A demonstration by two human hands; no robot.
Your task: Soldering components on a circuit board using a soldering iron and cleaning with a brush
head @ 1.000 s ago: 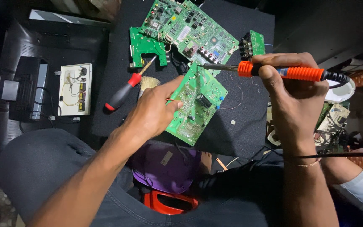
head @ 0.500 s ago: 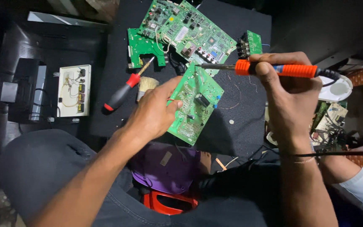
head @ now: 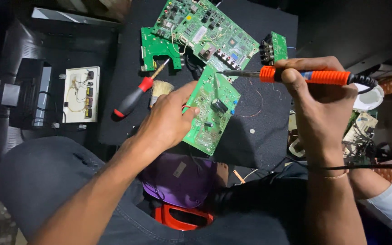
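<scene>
**A:** What is held in each hand?

**B:** A small green circuit board (head: 212, 111) is pinched at its left edge by the left hand (head: 169, 120), thumb on top and fingers curled beneath. The board is tilted, raised above a black mat (head: 268, 131) that covers the tabletop. A soldering iron (head: 296, 75) with an orange grip is clasped in the right hand (head: 318, 104), fingers wrapped tight around the handle. The iron is held level, and its metal tip is seen at the upper edge of the board; whether the tip touches the board cannot be told.

**A:** What is seen around them?

**B:** A large green circuit board (head: 205, 31) is laid on the mat above the held one, with a smaller notched green board (head: 157, 47) just beside it on the left. A small green module (head: 273, 47) with black connectors is stood near the iron's shaft. A screwdriver (head: 137, 93) with a red and black handle is laid left of the left hand, and a small brush (head: 159, 88) is seen just beside it. A white board (head: 81, 94) with wires is placed well apart on the far left. A purple object (head: 178, 179) and a red object (head: 182, 218) are seen below, near the lap
</scene>
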